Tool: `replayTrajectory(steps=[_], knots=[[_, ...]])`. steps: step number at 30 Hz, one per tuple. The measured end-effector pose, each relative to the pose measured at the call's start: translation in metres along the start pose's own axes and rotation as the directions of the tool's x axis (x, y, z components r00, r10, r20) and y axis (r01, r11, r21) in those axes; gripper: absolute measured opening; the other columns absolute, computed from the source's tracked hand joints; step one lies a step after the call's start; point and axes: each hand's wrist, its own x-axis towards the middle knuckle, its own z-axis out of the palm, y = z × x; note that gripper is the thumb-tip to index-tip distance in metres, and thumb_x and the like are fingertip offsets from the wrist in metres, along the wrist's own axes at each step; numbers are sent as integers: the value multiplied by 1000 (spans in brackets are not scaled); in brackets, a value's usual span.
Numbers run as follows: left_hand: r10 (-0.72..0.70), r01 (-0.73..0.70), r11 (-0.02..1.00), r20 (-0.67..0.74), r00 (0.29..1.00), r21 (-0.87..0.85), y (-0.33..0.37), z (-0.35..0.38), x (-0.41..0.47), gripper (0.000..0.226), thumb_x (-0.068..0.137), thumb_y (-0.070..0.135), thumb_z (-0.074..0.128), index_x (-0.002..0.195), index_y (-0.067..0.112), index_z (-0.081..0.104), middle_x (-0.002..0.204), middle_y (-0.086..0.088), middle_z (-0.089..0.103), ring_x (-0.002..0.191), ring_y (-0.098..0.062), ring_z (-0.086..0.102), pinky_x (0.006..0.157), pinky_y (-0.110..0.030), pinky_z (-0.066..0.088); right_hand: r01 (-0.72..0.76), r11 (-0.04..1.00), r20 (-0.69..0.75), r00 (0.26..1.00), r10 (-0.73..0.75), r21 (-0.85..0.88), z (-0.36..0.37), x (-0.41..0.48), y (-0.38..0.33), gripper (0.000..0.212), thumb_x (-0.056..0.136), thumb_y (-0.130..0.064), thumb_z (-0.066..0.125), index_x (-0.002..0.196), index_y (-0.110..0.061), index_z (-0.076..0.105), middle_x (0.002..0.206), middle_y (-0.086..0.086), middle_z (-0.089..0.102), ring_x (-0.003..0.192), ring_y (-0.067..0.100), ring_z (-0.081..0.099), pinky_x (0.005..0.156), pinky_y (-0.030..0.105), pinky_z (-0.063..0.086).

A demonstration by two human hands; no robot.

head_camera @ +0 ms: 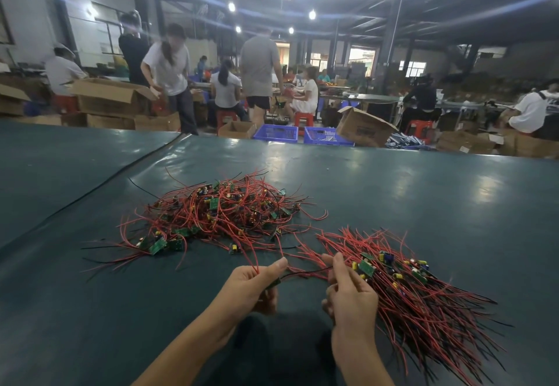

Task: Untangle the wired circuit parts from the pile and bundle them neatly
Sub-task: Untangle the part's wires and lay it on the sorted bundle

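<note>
A tangled pile (220,213) of small green circuit boards with red and black wires lies in the middle of the dark green table (423,204). To its right lies a straighter bundle (423,291) of the same wired parts, wires fanned toward me. My left hand (251,285) pinches a small green board with red wires between thumb and fingers. My right hand (351,291) grips the near end of the bundle and pinches a black wire that runs across to the left hand.
A black seam strip (99,186) crosses the table at the left. Beyond the far edge stand blue crates (276,133), cardboard boxes (363,128), red stools and several people working.
</note>
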Motion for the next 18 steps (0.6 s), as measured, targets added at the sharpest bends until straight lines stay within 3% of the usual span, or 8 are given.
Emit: replayTrajectory(steps=[2, 4, 5, 6, 8, 10, 13, 18], knots=[[-5, 5, 1000, -12, 1000, -8, -1, 2, 0, 47, 66, 59, 63, 52, 15, 59, 53, -6, 58, 46, -13, 52, 53, -21, 46, 20, 996, 118, 993, -9, -85, 7, -8, 3, 26, 90, -37, 64, 78, -19, 79, 50, 2, 43, 40, 12, 38, 38, 22, 35], [-9, 9, 999, 3, 1000, -36, -2, 3, 0, 58, 67, 58, 64, 70, 0, 66, 53, -5, 58, 46, -12, 52, 51, -19, 44, 84, 981, 238, 970, -40, -175, 17, -18, 8, 34, 90, -33, 65, 78, -3, 75, 62, 26, 58, 58, 43, 56, 55, 44, 53], [-11, 12, 999, 14, 1000, -50, -3, 2, 0, 62, 69, 57, 64, 77, -5, 66, 55, -5, 58, 46, -12, 53, 50, -19, 44, 117, 971, 272, 960, -58, -207, 22, -23, 11, 38, 89, -31, 64, 77, 4, 71, 70, 33, 61, 68, 51, 57, 63, 51, 53], [-11, 13, 998, 21, 1000, -55, -3, 2, 0, 62, 71, 56, 65, 80, -6, 65, 55, -6, 58, 46, -13, 53, 50, -19, 43, 140, 963, 285, 956, -71, -230, 24, -27, 13, 41, 88, -32, 62, 76, 6, 70, 70, 32, 62, 67, 50, 55, 64, 49, 52], [-7, 8, 1000, 17, 1000, -29, -3, 0, 0, 58, 70, 55, 65, 76, -4, 65, 54, -5, 56, 46, -12, 52, 49, -19, 43, 134, 962, 252, 965, -71, -240, 24, -28, 13, 35, 89, -31, 63, 72, -1, 72, 63, 22, 57, 60, 30, 51, 59, 38, 45], [3, -3, 1000, -3, 1000, 4, -2, -1, 1, 47, 68, 55, 67, 59, 9, 62, 52, -4, 54, 46, -12, 51, 50, -20, 43, 48, 983, 155, 988, -20, -178, 18, -20, 7, 28, 92, -25, 64, 72, -11, 76, 63, 14, 51, 60, 23, 46, 58, 36, 41], [18, -18, 999, 7, 1000, 32, -3, -3, 2, 40, 67, 53, 68, 48, 21, 55, 53, -2, 53, 46, -11, 50, 51, -20, 44, -37, 999, -43, 998, 36, -22, 2, -4, -2, 29, 94, -22, 64, 69, -20, 79, 55, -1, 45, 40, 6, 34, 39, 21, 31], [-86, 80, 994, -84, 993, -75, -1, -6, 3, 45, 57, 57, 73, 51, 16, 57, 53, -4, 55, 46, -14, 50, 49, -21, 44, 66, 997, -75, 995, -63, 29, -1, -3, -8, 28, 95, -24, 62, 73, -23, 80, 54, -9, 46, 39, 2, 27, 36, 16, 24]])
